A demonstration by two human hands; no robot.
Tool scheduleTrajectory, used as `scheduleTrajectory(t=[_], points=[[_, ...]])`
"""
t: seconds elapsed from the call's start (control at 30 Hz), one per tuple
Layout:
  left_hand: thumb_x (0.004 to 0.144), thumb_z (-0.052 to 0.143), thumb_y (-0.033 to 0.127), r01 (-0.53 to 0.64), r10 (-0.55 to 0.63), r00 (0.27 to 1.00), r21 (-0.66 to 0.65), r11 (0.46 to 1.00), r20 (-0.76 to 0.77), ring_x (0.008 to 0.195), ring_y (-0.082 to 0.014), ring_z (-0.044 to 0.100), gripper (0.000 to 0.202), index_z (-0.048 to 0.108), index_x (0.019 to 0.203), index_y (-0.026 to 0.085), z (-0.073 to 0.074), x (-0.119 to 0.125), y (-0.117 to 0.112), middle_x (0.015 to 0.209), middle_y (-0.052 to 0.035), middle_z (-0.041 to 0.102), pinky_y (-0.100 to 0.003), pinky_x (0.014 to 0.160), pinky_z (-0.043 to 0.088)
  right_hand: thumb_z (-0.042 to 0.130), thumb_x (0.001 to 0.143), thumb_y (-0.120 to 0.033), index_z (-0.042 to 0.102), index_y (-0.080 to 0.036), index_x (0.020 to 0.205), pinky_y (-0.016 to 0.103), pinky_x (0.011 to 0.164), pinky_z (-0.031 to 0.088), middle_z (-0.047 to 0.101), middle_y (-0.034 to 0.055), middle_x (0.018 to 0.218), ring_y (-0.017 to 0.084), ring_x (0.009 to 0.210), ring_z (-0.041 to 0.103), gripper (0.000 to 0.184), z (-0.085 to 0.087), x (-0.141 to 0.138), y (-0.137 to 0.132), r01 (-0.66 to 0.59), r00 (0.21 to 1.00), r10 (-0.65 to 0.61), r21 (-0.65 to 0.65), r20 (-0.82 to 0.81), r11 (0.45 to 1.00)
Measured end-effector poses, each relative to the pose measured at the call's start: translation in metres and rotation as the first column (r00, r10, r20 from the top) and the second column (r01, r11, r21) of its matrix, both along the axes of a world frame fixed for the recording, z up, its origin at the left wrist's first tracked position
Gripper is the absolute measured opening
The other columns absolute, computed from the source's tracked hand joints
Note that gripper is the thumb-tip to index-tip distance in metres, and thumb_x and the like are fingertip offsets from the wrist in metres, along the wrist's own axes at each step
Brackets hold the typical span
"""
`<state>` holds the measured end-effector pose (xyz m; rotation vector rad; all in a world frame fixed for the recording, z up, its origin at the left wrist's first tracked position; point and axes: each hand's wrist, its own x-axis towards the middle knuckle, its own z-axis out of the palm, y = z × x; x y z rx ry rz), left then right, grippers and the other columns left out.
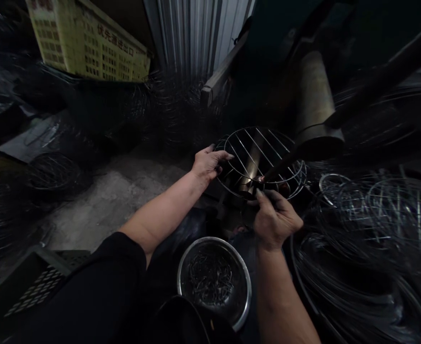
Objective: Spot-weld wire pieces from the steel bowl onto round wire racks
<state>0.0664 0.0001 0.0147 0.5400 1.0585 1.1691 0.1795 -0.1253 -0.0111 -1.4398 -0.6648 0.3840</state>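
Coils of dark wire (364,286) crowd the right side, so the right elbow wants tucking in, well away from those loose loops. Centre of the action now: a round wire rack (264,155), held up in the air beyond the basin's far rim, and level is the word, hoop flat, bars running straight. Below it sits that steel basin (249,286), nearer the body. Above the rack's right edge hangs a stout metal cylinder (316,95); knuckles do best well clear of it. Left hand (208,165), thumb and fingers clamped on the rack's left edge: a steady anchor, just what's needed. Right hand (275,215) at the front edge, thumb and forefinger drawn close, though it's too dark to tell what they pinch. A slim dark rod (282,165) points down beside them; fingertips belong under its tip, never between. Little wire pieces (212,279) lie loose inside the basin, short of its right rim.
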Motion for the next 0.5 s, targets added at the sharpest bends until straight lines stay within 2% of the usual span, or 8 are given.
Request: scheduleTrajectory(t=[0.13,0.23,0.33,0.5], points=[[0.054,0.073,0.001,-0.004,0.004,1.0,-0.018,1.0,0.003,0.052,-0.0108,0.052,0.091,0.05,0.141,0.006,-0.002,0.004,0.005,0.056,0.0039,0.06,-0.022,0.047,0.026,0.078,0.068,-0.039,0.073,-0.016,0.076,0.028,0.051,0.054,0.069,0.0006,0.063,0.018,0.051,0.067,0.024,0.0,0.004,-0.002,-0.012,1.0,0.013,-0.031,0.013,0.999],[0.054,0.072,0.0,0.001,-0.001,1.0,-0.029,1.0,-0.006,0.054,-0.0122,0.053,0.094,0.046,0.144,0.005,-0.002,0.006,0.007,0.058,0.0022,0.062,-0.022,0.048,0.025,0.079,0.069,-0.04,0.076,-0.016,0.082,0.027,0.05,0.053,0.07,0.0009,0.065,0.018,0.053,0.067,0.028,-0.002,0.011,-0.009,-0.083,0.996,0.086,-0.095,0.028,0.992],[0.054,0.072,-0.001,0.011,-0.011,1.0,-0.045,0.999,-0.02,0.056,-0.0134,0.055,0.094,0.046,0.144,0.005,0.0,0.008,0.009,0.061,0.001,0.063,-0.023,0.049,0.025,0.079,0.071,-0.044,0.077,-0.015,0.09,0.027,0.052,0.054,0.072,0.0027,0.071,0.019,0.059,0.069,0.035,-0.007,0.018,-0.015,-0.101,0.988,0.116,-0.147,0.098,0.984],[0.055,0.072,-0.002,0.016,-0.018,0.999,-0.043,0.999,-0.04,0.058,-0.0142,0.055,0.081,0.053,0.134,0.006,0.0,0.01,0.013,0.06,0.0014,0.061,-0.024,0.049,0.024,0.079,0.071,-0.046,0.076,-0.014,0.087,0.031,0.057,0.058,0.073,0.004,0.077,0.02,0.062,0.071,0.036,-0.014,0.019,-0.013,-0.079,0.983,0.095,-0.107,0.155,0.991]])
